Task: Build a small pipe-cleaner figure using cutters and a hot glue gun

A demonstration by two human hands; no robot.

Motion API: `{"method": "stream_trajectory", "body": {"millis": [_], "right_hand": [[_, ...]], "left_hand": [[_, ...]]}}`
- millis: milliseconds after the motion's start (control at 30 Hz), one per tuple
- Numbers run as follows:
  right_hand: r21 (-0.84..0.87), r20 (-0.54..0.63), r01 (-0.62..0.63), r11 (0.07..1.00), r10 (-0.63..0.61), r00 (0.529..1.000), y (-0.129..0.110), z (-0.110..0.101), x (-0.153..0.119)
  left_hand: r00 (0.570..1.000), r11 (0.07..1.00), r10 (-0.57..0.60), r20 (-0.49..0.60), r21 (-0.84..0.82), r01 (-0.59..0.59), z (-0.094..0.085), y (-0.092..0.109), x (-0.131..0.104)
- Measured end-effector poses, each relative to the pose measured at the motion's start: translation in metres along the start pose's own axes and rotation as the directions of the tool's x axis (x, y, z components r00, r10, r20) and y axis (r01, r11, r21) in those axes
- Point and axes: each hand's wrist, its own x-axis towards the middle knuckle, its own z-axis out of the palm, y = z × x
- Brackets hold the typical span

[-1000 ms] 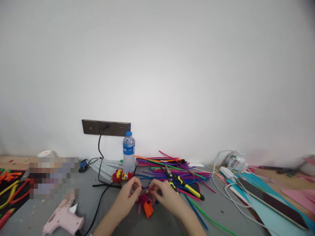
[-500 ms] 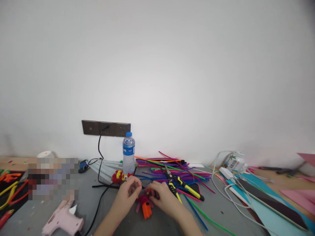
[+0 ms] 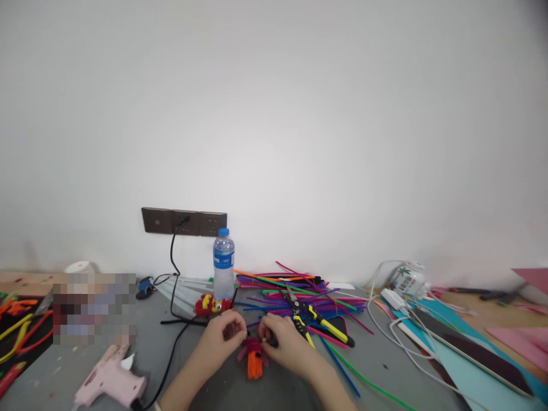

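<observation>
A small pipe-cleaner figure (image 3: 254, 362), dark pink on top and orange below, sits between my hands over the grey table. My left hand (image 3: 225, 338) is at its upper left, thumb and fingertips pinched together near its top. My right hand (image 3: 280, 341) is closed at its upper right, fingers curled in against the pink part. Whatever is between the fingertips is too small to make out. Behind my left hand lies a red and yellow fuzzy piece (image 3: 209, 305). Yellow-and-black pliers (image 3: 323, 325) lie to the right of my right hand.
A water bottle (image 3: 224, 265) stands by the wall. Coloured pipe cleaners (image 3: 278, 297) are heaped behind my hands. At the left lies a pink glue gun (image 3: 113, 379) with a black cord. White cables, a tablet (image 3: 475, 354) and coloured sheets are at the right.
The figure now sits more upright, its orange part turned slightly left. My right hand's fingers have drawn in closer around its upper side. My left hand has hardly moved.
</observation>
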Motion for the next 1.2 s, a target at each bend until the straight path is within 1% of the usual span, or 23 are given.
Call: {"method": "stream_trajectory", "body": {"millis": [167, 333, 400, 600, 867, 1033, 1200], "right_hand": [[-0.033, -0.031, -0.017, 0.999, 0.016, 0.999, 0.003, 0.001, 0.0], [-0.026, -0.035, -0.058, 0.998, 0.057, 0.998, 0.005, -0.004, -0.002], [0.001, -0.027, -0.063, 0.998, 0.063, 0.998, 0.006, -0.007, -0.003], [0.04, -0.048, -0.07, 0.997, 0.072, 0.996, 0.006, -0.009, -0.003], [0.036, -0.075, -0.055, 0.998, 0.057, 0.996, 0.009, -0.006, -0.002], [0.066, -0.137, -0.006, 0.998, 0.015, 0.99, 0.005, -0.009, 0.0], [0.107, -0.151, 0.052, 0.993, -0.036, 0.988, -0.003, -0.013, -0.001]], "left_hand": [[1.0, 0.999, -0.004, -0.002, 0.036, 0.004, -0.001, 0.004, -0.001], [0.993, 0.997, -0.03, 0.114, 0.078, 0.022, 0.007, 0.001, -0.004], [0.991, 0.997, -0.028, 0.131, 0.075, 0.018, 0.01, -0.001, -0.005], [0.994, 0.994, -0.067, 0.092, 0.088, 0.059, 0.013, -0.002, -0.004], [0.994, 0.994, -0.043, 0.103, 0.108, 0.032, 0.017, -0.001, -0.005], [0.994, 0.991, -0.042, 0.103, 0.128, 0.028, 0.017, 0.0, -0.005], [0.994, 0.987, -0.043, 0.101, 0.159, 0.026, 0.018, 0.001, -0.005]]}}
